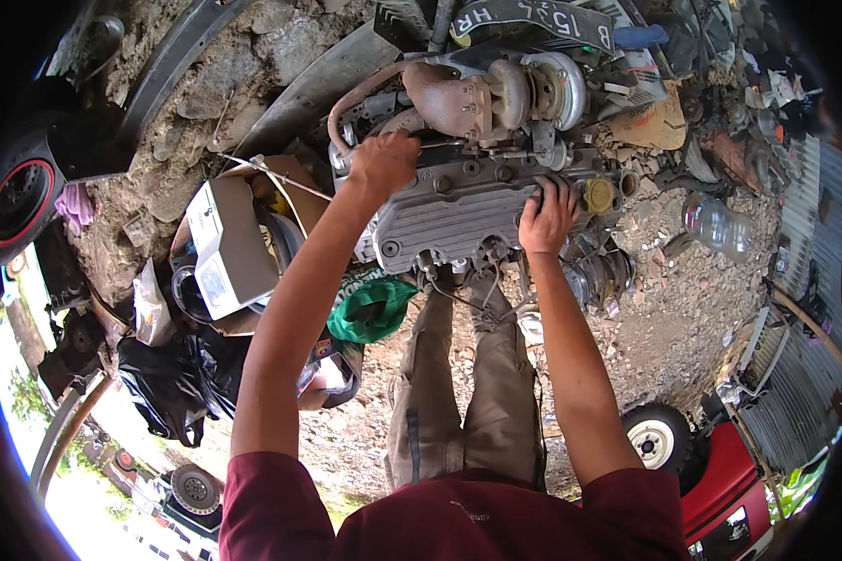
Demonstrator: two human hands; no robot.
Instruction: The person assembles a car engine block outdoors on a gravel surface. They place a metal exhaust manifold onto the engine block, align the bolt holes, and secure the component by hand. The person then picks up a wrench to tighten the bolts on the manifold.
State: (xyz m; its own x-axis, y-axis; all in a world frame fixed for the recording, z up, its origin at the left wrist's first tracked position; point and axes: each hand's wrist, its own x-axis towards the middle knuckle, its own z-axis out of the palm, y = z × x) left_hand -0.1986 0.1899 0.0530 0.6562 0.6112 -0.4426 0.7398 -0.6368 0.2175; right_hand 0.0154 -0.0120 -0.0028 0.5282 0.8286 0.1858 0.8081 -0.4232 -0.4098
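Observation:
An engine with a grey ribbed valve cover (449,220) stands in front of me. My left hand (384,164) is closed at the cover's far left corner, beside a rusty bent pipe (344,117). A thin metal edge shows just right of that fist, but what the fingers hold is hidden. Lying on the right part of the cover, my right hand (549,217) has its darkened fingers stretched out and apart. Next to it is a yellowish oil filler cap (599,195). Beyond the cover sit a rusty exhaust manifold (449,98) and a turbocharger (554,92).
At left are an open carton with a white box (229,245), a green plastic bag (372,309) and black bags (173,379). A clear plastic bottle (718,227) lies on gravel at right. Metal scraps and a licence plate (533,23) lie beyond the engine. A red vehicle (730,477) stands lower right.

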